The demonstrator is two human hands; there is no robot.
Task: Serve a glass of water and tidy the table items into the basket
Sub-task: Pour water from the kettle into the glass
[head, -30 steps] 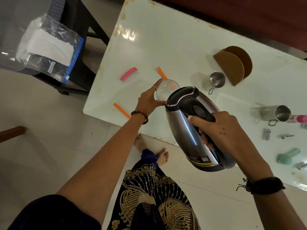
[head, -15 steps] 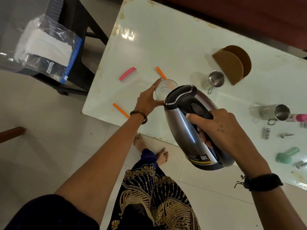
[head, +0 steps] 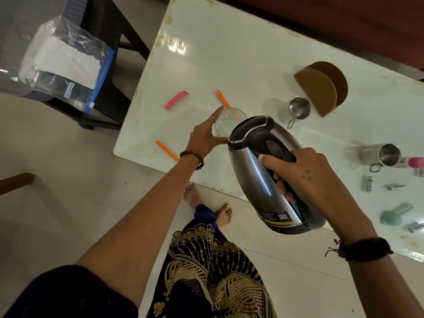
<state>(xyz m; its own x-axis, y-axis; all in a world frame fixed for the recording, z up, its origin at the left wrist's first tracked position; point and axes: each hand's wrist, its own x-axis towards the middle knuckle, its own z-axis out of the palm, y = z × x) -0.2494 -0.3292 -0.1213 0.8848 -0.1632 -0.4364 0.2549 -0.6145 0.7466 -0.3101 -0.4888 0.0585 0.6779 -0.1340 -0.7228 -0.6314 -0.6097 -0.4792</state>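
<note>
Pale glossy worktop (head: pixel 241 53) over a tiled floor, with the person standing at its near corner. On the right hand (head: pixel 307 177), the fingers (head: pixel 283 187) are wrapped round the black handle of the steel kettle (head: pixel 259 177), thumb laid along the top, so the kettle hangs tilted with its spout end toward the glass (head: pixel 229 120). The left hand (head: pixel 204 136) steadies that glass on the worktop, thumb and forefinger spread against its side; whether they truly clasp it or only brace it is hard to tell. The kettle's lid hides the spout, so no stream can be seen, and the glass looks clear, with little or nothing in it that I can make out.

By my judgement this is the pouring step of serving the water, with the tidying not begun. The next move calls for tipping the kettle further, slowly, with the spout kept over the rim and the glass held firm.

Around the glass lie an orange strip (head: pixel 222 98) just behind it, a pink strip (head: pixel 176 99) to its left and another orange strip (head: pixel 166 150) at the near edge beside the left wrist. Further right stand a small steel cup (head: pixel 299 107), a brown holder (head: pixel 321 87), a larger steel cup (head: pixel 387 154), a pink-capped item (head: pixel 413 162), a mint green tool (head: pixel 395 214) and a few small batteries (head: pixel 367 183). No basket shows. A bagged packet (head: pixel 62 63) rests on a dark chair (head: pixel 110 42) off the worktop. Nothing blocks the pour, though the strip behind the glass sits close.
</note>
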